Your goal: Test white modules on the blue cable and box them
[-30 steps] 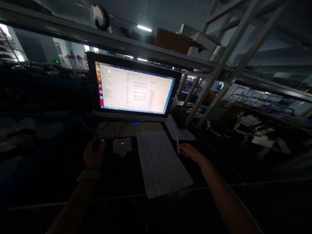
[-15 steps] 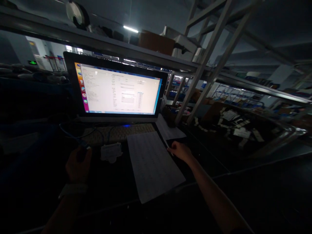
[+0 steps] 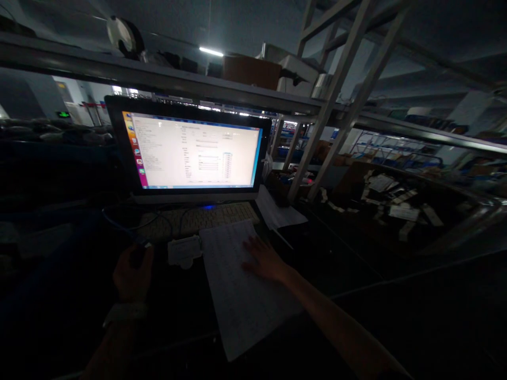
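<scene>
My right hand [image 3: 263, 258] lies flat with its fingers spread on a printed sheet of paper [image 3: 241, 295] on the dark desk. A white pen [image 3: 282, 238] rests on the desk just right of the sheet, apart from that hand. My left hand [image 3: 132, 272] is closed round a small dark object with a blue cable [image 3: 119, 224] running from it; a pale band sits on that wrist. Between the two hands sits a small white device [image 3: 182, 250]. A lit monitor [image 3: 194, 150] stands behind a pale keyboard [image 3: 198, 217].
Another loose sheet [image 3: 279, 214] lies right of the keyboard. A metal shelf rail [image 3: 178, 84] crosses above the monitor, with a cardboard box [image 3: 251, 71] on it. Slanted metal struts [image 3: 328, 111] rise at the right. Scattered papers [image 3: 392, 200] lie on a surface farther right.
My right hand let go of the pen, which now lies on the desk, and moved left onto the sheet, fingers flat. The left hand kept its grip. The view shifted a little.
</scene>
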`<state>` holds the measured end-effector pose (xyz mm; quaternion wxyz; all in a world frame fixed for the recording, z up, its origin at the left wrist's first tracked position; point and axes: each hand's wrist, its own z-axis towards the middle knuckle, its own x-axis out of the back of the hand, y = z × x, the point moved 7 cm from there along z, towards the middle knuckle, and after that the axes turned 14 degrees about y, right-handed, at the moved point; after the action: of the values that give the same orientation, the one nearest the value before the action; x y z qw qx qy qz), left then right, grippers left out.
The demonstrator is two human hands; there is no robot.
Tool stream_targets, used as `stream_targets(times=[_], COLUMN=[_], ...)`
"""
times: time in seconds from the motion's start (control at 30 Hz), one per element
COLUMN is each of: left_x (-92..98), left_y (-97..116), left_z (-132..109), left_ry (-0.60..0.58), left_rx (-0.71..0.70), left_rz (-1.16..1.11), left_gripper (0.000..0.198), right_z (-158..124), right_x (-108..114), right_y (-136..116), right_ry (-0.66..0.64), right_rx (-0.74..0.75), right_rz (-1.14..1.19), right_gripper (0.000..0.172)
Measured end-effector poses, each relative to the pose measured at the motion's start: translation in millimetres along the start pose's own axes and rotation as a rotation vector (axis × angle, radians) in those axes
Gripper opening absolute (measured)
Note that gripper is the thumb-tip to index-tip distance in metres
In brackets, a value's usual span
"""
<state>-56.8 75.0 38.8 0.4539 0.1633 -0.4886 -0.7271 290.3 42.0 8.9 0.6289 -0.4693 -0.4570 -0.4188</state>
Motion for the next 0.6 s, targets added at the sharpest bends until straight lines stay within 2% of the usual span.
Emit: stream_targets(times=[0.17,0.33,0.47,0.6], left_x=[-1.2,-0.4,0.5,0.1], left_y=[-3.4,-3.6,-4.5,-4.6], left_z=[0.6,1.4,1.6,1.3], left_ry=[-0.004,0.016,0.04,0.041], left_rx=[0.035,0.007,-0.012,-0.044], left_rz=[0.015,-0.008,-0.004,0.005], left_gripper=[0.037,0.037,0.038,0.037], right_z=[-9.7,-29.3,-48.5,-47.8], right_x=[1.7,12.1,18.7,22.1], right_y=[-24.9,-39.2,-33.1,-15.1], right_ry=[-0.007,-0.019,-0.064,-0.084], right_rx=[0.007,0.02,0.0,-0.038], right_rz=[0.011,-0.033,-0.036,-0.058], right_gripper=[0.087,0.086,0.083,0.081])
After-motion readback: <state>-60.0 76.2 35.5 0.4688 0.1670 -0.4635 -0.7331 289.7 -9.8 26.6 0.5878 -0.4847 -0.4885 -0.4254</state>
